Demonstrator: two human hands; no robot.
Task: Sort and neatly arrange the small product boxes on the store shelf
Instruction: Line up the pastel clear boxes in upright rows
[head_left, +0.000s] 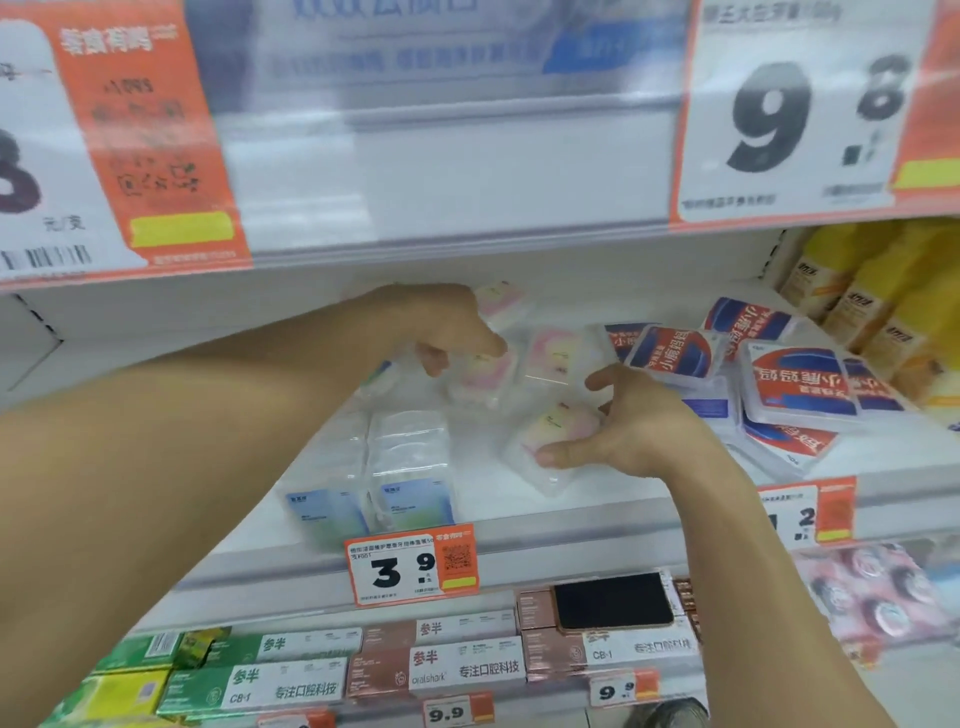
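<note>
Several small clear boxes with pink-and-yellow labels lie loosely on the white middle shelf (597, 514). My left hand (457, 327) reaches in from the left and pinches one pink box (483, 376) between thumb and fingers. My right hand (623, 421) grips the nearest pink box (545, 431), thumb on its front edge. Another pink box (550, 356) lies between the hands and one more (501, 299) sits behind my left hand. Two clear boxes with blue labels (400, 467) stand in a row at the shelf's front left.
Red-and-blue flat boxes (795, 384) lie in a jumbled heap to the right, with yellow boxes (872, 301) behind them. A 3.9 price tag (410, 569) hangs on the shelf edge. A dark phone (613, 600) rests on toothpaste boxes on the shelf below. The upper shelf hangs low overhead.
</note>
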